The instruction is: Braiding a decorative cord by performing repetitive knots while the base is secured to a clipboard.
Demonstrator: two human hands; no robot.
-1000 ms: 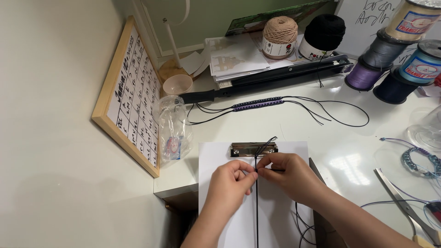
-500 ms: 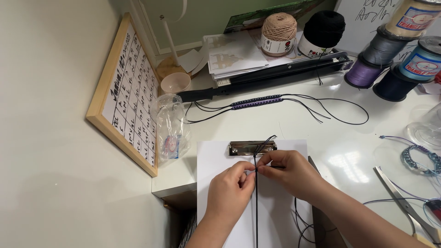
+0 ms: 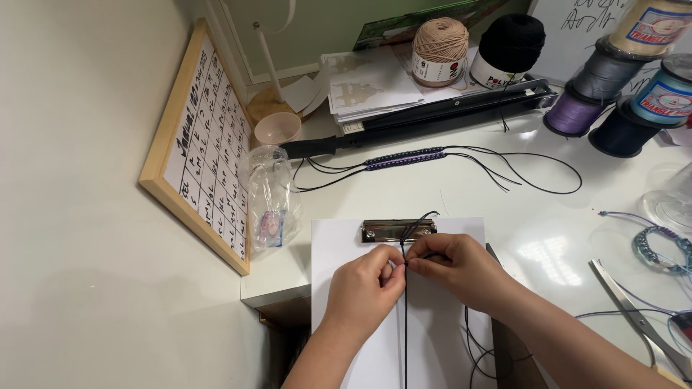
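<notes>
Both hands (image 3: pixel 414 277) pinch black cord (image 3: pixel 404 331) on clipboard (image 3: pixel 339 245).

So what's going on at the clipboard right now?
A person is working black cord held under the metal clip of a white clipboard. The left hand and right hand meet just below the clip, fingertips pinching the cord where a knot sits. Its strands run straight down the board. On the table beyond lie a finished beaded bracelet, spools of thread and scissors at the right.
</notes>
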